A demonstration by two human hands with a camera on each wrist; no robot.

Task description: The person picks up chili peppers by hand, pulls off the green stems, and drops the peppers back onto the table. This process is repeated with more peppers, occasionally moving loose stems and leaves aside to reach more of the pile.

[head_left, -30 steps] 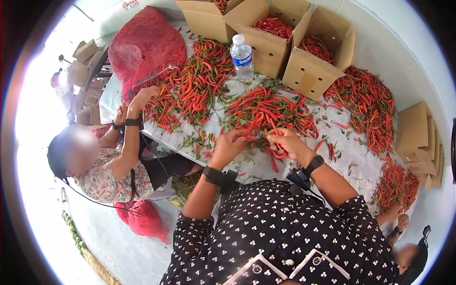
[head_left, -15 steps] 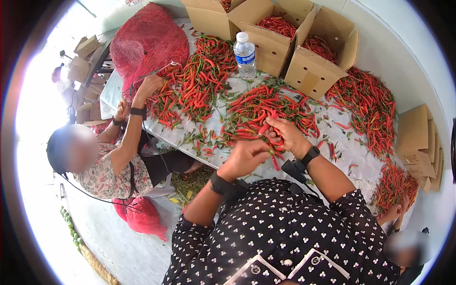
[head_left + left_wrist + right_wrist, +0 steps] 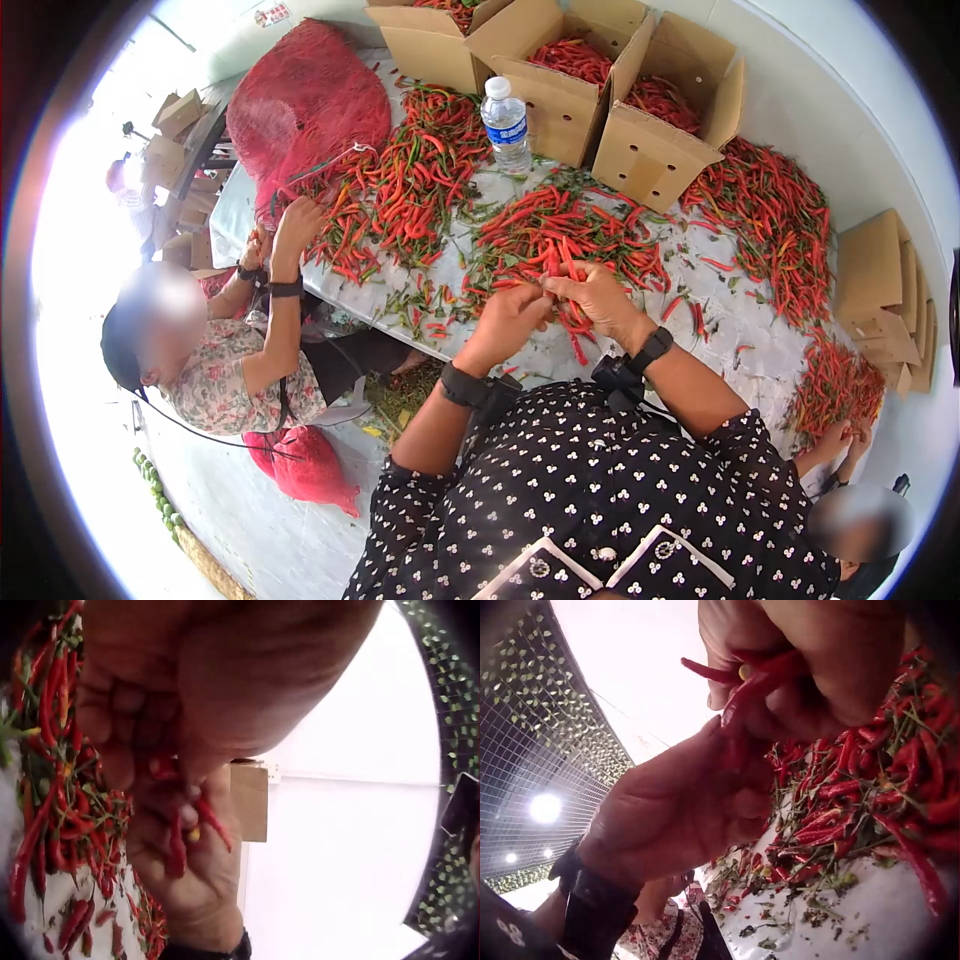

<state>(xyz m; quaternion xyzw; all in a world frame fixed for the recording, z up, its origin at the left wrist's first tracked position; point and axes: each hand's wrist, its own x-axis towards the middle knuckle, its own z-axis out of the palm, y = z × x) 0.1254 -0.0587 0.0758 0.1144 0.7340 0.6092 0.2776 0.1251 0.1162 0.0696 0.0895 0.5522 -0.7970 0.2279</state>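
Note:
Over the near edge of a pile of red chillies (image 3: 545, 215), both hands meet fingertip to fingertip. My right hand (image 3: 600, 300) grips a few red chillies (image 3: 757, 686), whose tips stick out past its fingers in the right wrist view. My left hand (image 3: 508, 322) has its fingers curled in, with thumb and fingertips pinching a red chilli (image 3: 161, 768) right at the right hand's fingers. In the right wrist view the left hand (image 3: 682, 802) comes up from below to those chillies. Its fingertips are partly in shadow.
A water bottle (image 3: 507, 125) stands behind the pile, before cardboard boxes (image 3: 650, 165) of chillies. More chillies (image 3: 765, 220) lie to the right. At left, another person (image 3: 230, 340) works beside a red mesh sack (image 3: 310, 100); a further person's hands (image 3: 840, 440) show at lower right.
My left hand has come from the pile's near left edge across to my right hand, and their fingertips now meet. The right hand keeps its chillies and has shifted slightly.

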